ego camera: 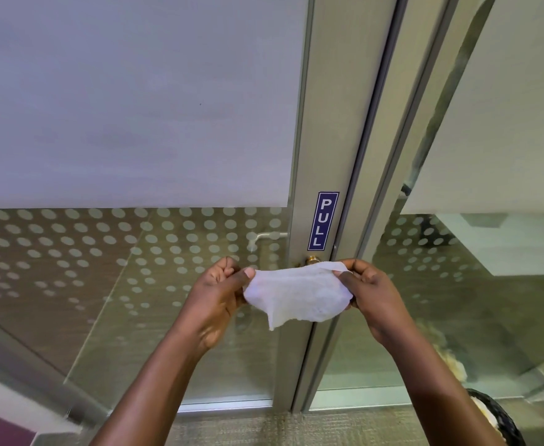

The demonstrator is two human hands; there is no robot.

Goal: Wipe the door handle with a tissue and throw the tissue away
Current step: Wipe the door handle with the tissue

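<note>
Door (325,123): both hands stretch tissue (298,294).

A plain white tissue (298,292) hangs before a silver-grey door frame (325,123) bearing a dark blue sign (323,221) lettered PULL in white, beside a brass-coloured lock cylinder (312,260), glass (71,252) patterned with pale frosted dots, and a black mesh bin (502,420).

I see a thin, soft white tissue (298,292), matt and faintly crinkled. The door frame (328,123) looks like brushed, satin metal. The glass panel (154,268) is glossy with frosted dots. The PULL sticker (323,221) is smooth, the knob (312,260) shiny brass.
</note>
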